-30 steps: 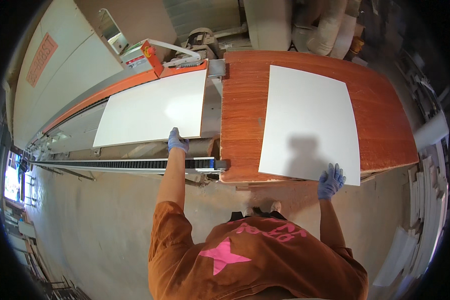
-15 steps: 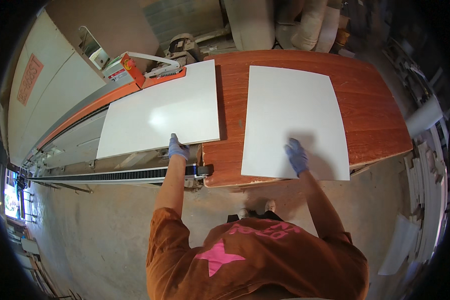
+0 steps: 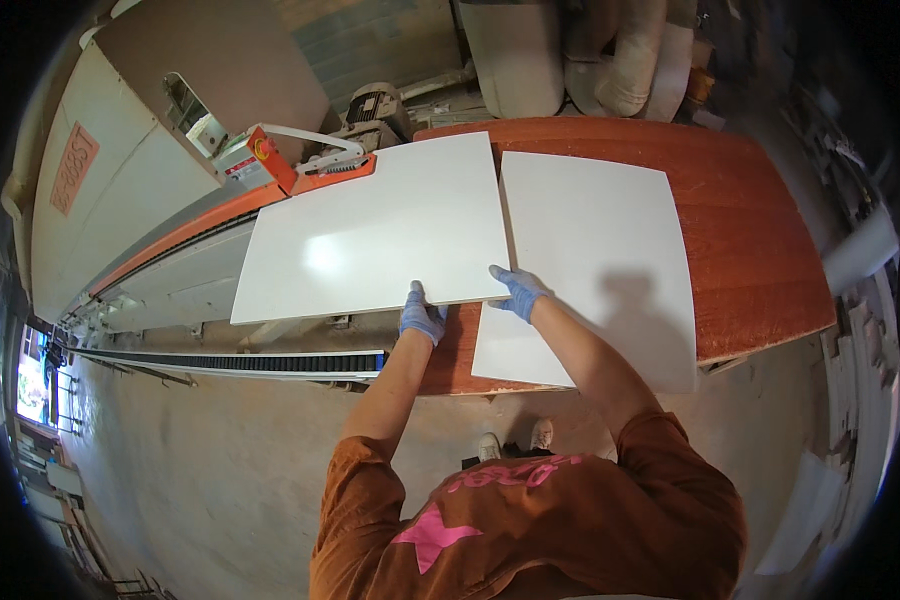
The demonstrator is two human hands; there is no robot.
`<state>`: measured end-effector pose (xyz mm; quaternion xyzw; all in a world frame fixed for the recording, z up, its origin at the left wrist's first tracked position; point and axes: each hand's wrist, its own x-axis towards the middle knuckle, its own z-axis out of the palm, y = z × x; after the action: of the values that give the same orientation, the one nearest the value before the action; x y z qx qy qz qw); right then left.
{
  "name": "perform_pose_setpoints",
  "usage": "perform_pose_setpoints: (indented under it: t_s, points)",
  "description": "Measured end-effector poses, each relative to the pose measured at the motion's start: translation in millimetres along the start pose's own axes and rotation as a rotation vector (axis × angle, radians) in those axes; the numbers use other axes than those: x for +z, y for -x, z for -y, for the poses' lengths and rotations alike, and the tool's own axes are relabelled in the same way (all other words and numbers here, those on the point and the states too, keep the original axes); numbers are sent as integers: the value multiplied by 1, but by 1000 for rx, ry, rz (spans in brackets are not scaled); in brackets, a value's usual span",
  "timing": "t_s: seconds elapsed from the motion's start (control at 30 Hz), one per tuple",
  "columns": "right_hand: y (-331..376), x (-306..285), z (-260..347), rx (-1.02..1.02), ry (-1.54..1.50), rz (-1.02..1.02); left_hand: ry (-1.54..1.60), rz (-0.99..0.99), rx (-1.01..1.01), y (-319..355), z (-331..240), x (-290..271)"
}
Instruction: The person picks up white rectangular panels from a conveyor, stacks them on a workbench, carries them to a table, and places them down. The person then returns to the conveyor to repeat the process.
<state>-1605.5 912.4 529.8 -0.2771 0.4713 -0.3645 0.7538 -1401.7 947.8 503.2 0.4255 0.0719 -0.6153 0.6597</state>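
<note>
A glossy white panel [image 3: 390,225] extends from the edge of a machine onto a red-brown wooden table, its right edge close along a second white panel [image 3: 595,220]. Its near edge is held by my left hand [image 3: 423,316], thumb on top and fingers underneath. My right hand [image 3: 519,291] grips the same panel at its near right corner, above the second panel. Both hands wear thin blue gloves. The second panel lies flat on the table, casting no gap that I can make out beneath it.
The wooden table [image 3: 745,250] reaches away to the right. At left is the machine's orange guard [image 3: 290,178] with a white handle, and a rail [image 3: 230,362] runs along its near side. A motor [image 3: 377,105] stands behind. White boards [image 3: 850,370] are stacked at far right.
The left panel has slid right, up to the second panel. My left hand moved right with it. My right hand left the second panel and took hold of the first one's corner.
</note>
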Motion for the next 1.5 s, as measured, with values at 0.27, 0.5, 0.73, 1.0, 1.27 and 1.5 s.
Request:
perform_pose_setpoints:
  t_s: [0.27, 0.5, 0.73, 1.0, 1.27, 1.5]
  points:
    - [26, -65, 17, -57, -44, -91, -68, -8, -4, 14, 4, -10]
    - [118, -159, -14, -77, -109, -238, -1, 121, -104, 17, 17, -49]
    - [280, -259, -124, -226, -264, -301, -300, 24, -289, 108, 124, -36]
    - [374, -142, -192, -141, -410, -542, -486, 532, -117, 107, 114, -10]
    - [308, -137, -221, -392, 276, -596, -2296, 930, 1055, 128, 128, -2]
    - [369, -264, -215, -420, -198, -984, -2238, 758, 1450, 132, 131, -28]
